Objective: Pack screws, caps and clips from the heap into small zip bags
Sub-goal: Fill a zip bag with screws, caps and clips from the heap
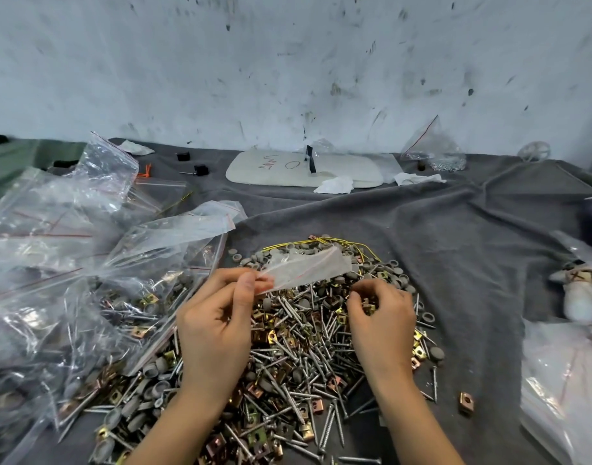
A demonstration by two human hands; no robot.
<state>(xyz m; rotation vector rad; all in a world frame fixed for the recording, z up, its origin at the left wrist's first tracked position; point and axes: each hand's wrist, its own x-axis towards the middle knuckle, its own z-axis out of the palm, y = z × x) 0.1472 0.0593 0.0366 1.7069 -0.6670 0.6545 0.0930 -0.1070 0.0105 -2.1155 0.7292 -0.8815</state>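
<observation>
Pinching one end of a small zip bag [304,268] between thumb and curled fingers, the left hand [217,317] holds it above the far part of the heap [304,364], the clear bag stretching out to the right with its red zip line showing. The right hand [383,320] is just beside it, apart from the bag, fingers curled in and closed on a brass clip [368,308] over the right side of the heap.

The heap lies directly under both hands: silver screws [289,402] crisscrossed through the middle, grey round caps [393,268] mostly along the far and right edges, and brass clips mixed throughout. A thin yellow wire [348,244] loops over its far edge. One lone clip [466,402] sits apart on the right.

All of it rests on a rumpled grey cloth [472,263] covering the tabletop. At the left, large clear bags [70,280] are piled, some holding the same mixed hardware and touching the heap. More clear plastic [566,380] lies at the right edge.

Farther back are a white pad [271,176] with handwriting, a crumpled tissue [335,185] touching it, two small black pieces [183,156], and an upright bag of silver parts [435,152] against the scuffed white wall [288,62].
</observation>
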